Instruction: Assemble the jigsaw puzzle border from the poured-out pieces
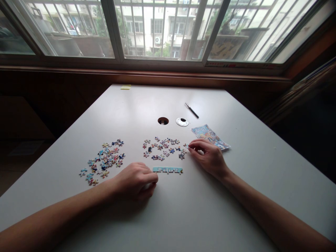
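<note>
My left hand (pixel 136 180) rests on the white table (pixel 168 217) with its fingers curled, fingertips touching the left end of a short joined strip of light blue puzzle pieces (pixel 168 170). My right hand (pixel 207 155) lies further right, fingers bent and pinched at the right edge of the middle scatter of loose puzzle pieces (pixel 164 147); whether a piece is between the fingertips is hidden. A second scatter of loose pieces (pixel 103 161) lies to the left of my left hand.
A colourful printed puzzle picture card (pixel 211 135) lies just beyond my right hand. Further back are a round cable hole (pixel 163 120), its silver cap (pixel 182 121), a pen (pixel 191 110) and a yellow sticky note (pixel 125 87). A barred window runs behind the table.
</note>
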### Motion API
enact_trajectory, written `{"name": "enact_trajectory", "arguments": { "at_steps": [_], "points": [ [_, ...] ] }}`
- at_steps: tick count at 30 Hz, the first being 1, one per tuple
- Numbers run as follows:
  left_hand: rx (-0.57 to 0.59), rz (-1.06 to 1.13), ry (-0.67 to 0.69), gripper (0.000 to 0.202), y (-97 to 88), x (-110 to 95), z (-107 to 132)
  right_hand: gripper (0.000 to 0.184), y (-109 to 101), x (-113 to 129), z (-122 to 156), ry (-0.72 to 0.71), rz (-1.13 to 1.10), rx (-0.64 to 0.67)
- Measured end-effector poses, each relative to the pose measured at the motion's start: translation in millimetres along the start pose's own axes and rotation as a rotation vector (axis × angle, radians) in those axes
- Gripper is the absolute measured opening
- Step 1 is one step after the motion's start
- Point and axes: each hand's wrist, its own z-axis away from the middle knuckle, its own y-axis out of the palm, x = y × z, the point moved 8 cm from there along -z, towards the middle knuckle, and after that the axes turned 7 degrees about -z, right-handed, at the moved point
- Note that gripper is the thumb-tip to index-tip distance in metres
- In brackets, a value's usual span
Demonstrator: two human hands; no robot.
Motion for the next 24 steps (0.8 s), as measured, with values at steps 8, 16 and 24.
{"name": "enact_trajectory", "arguments": {
  "at_steps": [8,16,24],
  "points": [
    [0.003,0.004,-0.001,0.009,0.3,0,0,0.01,-2,-8,2,0.009,-0.01,-0.025],
    [-0.007,0.01,0.0,0.009,0.5,1,1,0.01,-2,-8,1,0.006,0.012,-0.029],
    [0.0,0.001,0.0,0.009,-0.1,0,1,0.009,-2,1,-1,-0.054,0.015,-0.021]
  ]
}}
